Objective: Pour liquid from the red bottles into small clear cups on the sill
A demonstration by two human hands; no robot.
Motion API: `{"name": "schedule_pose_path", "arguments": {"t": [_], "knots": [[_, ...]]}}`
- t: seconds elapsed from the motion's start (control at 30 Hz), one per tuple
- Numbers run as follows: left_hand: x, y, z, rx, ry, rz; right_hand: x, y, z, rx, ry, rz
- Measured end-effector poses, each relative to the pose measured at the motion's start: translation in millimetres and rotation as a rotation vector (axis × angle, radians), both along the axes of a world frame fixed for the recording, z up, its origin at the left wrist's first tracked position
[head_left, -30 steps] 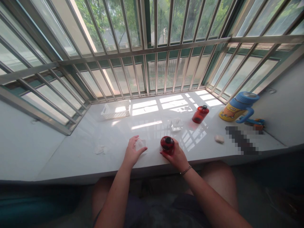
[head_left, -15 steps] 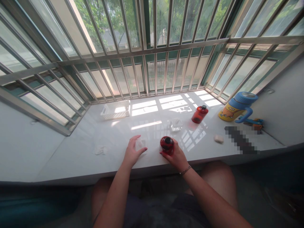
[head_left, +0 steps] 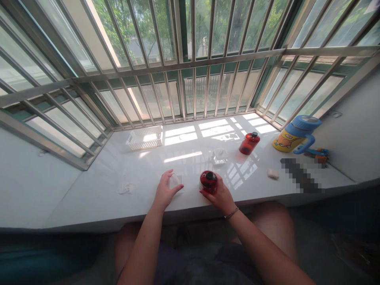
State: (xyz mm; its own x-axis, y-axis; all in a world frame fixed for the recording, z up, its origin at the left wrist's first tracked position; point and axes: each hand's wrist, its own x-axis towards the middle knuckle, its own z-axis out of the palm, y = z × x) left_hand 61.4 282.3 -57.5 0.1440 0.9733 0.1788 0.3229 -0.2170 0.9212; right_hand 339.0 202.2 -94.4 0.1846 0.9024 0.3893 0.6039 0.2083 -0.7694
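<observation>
My left hand (head_left: 166, 189) is curled around a small clear box (head_left: 177, 180) standing on the white sill, fingers on its far left side and thumb along the near side. Something whitish shows inside that box, too faint to name. To its right, my right hand (head_left: 220, 194) grips a dark red see-through bottle (head_left: 208, 181) with a black cap. The bottle is upright near the front edge, with the fingers wrapped around its right and near sides. Behind the bottle sits a second small clear box (head_left: 220, 157) that neither hand touches.
Another red bottle (head_left: 249, 143) stands farther back, beside a blue and yellow thermos (head_left: 292, 134) at right. A pale lump (head_left: 273, 173) lies before the thermos. A white perforated basket (head_left: 145, 138) is at back left, a crumpled tissue (head_left: 127, 188) at left. Metal bars (head_left: 194, 63) front the window.
</observation>
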Motion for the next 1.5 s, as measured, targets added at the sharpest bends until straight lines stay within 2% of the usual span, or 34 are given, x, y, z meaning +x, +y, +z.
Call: {"name": "schedule_pose_path", "arguments": {"t": [0.23,0.4,0.6,0.73,0.83,0.93,1.13,1.27,1.37,1.5], "knots": [[1.5,-10.7,19.2,0.103,0.138,-0.113,-1.3,-0.4,0.8,0.000,-0.001,0.000],[4.8,-11.5,16.7,0.124,0.130,-0.085,-1.0,-0.2,2.2,-0.011,0.006,-0.002],[8.6,0.0,16.3,0.067,0.140,-0.071,4.1,-2.2,16.7,-0.055,0.065,0.056],[20.1,6.3,18.5,0.053,0.128,-0.113,26.3,-2.9,24.0,-0.088,0.073,-0.018],[43.0,10.8,17.3,0.066,0.107,-0.161,58.8,-0.1,26.0,-0.067,0.013,-0.124],[81.4,14.1,12.7,0.089,0.074,-0.216,97.2,5.2,29.1,-0.096,-0.045,-0.232],[192.1,15.7,-2.7,0.134,0.007,-0.330,160.5,19.5,43.9,-0.214,-0.161,-0.504],[254.2,13.5,-11.9,0.190,-0.028,-0.390,188.5,25.4,49.7,-0.246,-0.230,-0.542],[266.5,11.1,-14.5,0.259,-0.087,-0.325,200.3,22.2,52.0,-0.204,-0.302,-0.549],[242.8,21.5,-9.2,0.326,-0.122,-0.110,210.0,15.9,70.2,0.004,-0.444,-0.579]]}}
